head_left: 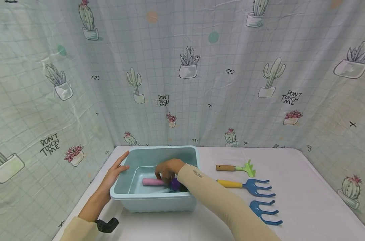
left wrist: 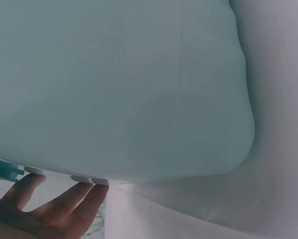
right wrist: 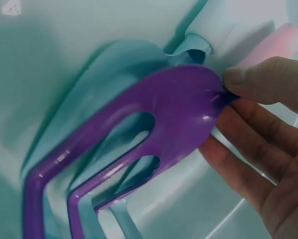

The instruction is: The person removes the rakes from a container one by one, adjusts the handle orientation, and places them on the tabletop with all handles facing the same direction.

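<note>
Your right hand (head_left: 168, 168) pinches the purple hand fork (right wrist: 186, 97) inside the tub (head_left: 158, 205), over a pale-blue tool (right wrist: 101, 74); your left hand (head_left: 112, 174) touches its rim (head_left: 161, 147), fingers straight. Already on the table (head_left: 306, 190): a green hand rake (head_left: 248, 169), two blue hand forks (head_left: 251, 187) (head_left: 255, 206).

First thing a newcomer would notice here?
Probably the purple fork head, vivid inside the pale blue bin, pinched by the right hand. Next, the yellow-handled blue fork on the white table, right of the bin, between a green rake and another blue fork. Behind them hangs the cactus-print curtain.
</note>
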`<state>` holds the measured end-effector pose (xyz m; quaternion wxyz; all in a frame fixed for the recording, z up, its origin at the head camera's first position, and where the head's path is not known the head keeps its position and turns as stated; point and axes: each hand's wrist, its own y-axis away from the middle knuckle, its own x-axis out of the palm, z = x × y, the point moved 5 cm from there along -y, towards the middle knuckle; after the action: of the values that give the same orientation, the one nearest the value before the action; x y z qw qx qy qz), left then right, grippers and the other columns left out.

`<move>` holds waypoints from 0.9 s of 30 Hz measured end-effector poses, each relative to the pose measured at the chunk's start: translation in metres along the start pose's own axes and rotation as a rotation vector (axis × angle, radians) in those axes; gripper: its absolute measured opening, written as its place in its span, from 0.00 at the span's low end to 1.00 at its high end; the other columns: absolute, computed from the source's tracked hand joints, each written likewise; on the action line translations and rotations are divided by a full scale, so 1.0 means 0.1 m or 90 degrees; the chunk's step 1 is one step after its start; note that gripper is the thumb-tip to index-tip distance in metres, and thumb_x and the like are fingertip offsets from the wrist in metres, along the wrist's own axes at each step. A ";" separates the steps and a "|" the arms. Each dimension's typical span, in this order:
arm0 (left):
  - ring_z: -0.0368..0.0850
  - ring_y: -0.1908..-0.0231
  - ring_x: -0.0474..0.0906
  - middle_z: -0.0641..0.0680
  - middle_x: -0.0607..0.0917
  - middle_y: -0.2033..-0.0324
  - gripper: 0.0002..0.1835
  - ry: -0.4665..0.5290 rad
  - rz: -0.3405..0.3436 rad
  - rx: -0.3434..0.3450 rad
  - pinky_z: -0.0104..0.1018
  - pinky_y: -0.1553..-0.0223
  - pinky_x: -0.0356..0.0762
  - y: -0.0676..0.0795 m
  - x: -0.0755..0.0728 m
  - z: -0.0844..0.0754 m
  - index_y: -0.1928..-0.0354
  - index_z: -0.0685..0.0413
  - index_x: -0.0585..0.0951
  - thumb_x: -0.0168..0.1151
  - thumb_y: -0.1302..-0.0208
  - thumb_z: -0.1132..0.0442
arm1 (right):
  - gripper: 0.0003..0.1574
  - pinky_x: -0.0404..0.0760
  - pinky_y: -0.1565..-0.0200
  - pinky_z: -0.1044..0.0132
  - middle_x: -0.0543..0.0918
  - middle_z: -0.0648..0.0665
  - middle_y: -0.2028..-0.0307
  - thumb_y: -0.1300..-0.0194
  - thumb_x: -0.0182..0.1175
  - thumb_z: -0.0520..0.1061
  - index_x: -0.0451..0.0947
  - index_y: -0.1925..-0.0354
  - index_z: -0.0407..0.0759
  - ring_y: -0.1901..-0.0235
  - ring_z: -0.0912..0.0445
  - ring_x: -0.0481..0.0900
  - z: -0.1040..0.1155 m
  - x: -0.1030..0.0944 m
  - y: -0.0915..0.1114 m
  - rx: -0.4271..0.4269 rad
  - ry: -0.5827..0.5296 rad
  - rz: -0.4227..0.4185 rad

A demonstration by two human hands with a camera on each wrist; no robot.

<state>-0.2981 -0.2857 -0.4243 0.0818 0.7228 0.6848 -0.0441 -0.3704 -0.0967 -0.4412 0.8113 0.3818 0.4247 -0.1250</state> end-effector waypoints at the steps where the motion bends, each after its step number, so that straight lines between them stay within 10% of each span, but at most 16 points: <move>1: 0.56 0.24 0.41 0.46 0.42 0.23 0.34 0.001 0.000 0.000 0.62 0.30 0.49 0.00 0.00 0.00 0.25 0.25 0.47 0.45 0.27 0.57 | 0.17 0.81 0.64 0.65 0.78 0.51 0.65 0.44 0.66 0.35 0.78 0.57 0.50 0.67 0.58 0.78 0.00 -0.01 0.00 -0.002 0.011 -0.010; 13: 0.53 0.24 0.41 0.45 0.43 0.23 0.34 0.036 0.000 -0.023 0.58 0.29 0.49 -0.05 -0.01 0.01 0.25 0.25 0.47 0.44 0.27 0.60 | 0.15 0.76 0.65 0.67 0.76 0.54 0.64 0.42 0.63 0.39 0.77 0.58 0.56 0.66 0.59 0.73 0.04 -0.10 0.01 -0.037 0.124 -0.089; 27: 0.52 0.24 0.42 0.44 0.43 0.23 0.34 0.037 -0.004 -0.018 0.58 0.29 0.49 -0.05 -0.02 0.03 0.25 0.25 0.47 0.44 0.27 0.59 | 0.16 0.75 0.64 0.67 0.77 0.55 0.61 0.45 0.66 0.40 0.78 0.58 0.55 0.62 0.59 0.73 0.06 -0.20 0.05 -0.060 0.100 -0.121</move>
<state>-0.3033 -0.2879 -0.4272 0.0723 0.7203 0.6897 -0.0137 -0.3767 -0.1000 -0.4212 0.7772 0.3094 0.5266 -0.1511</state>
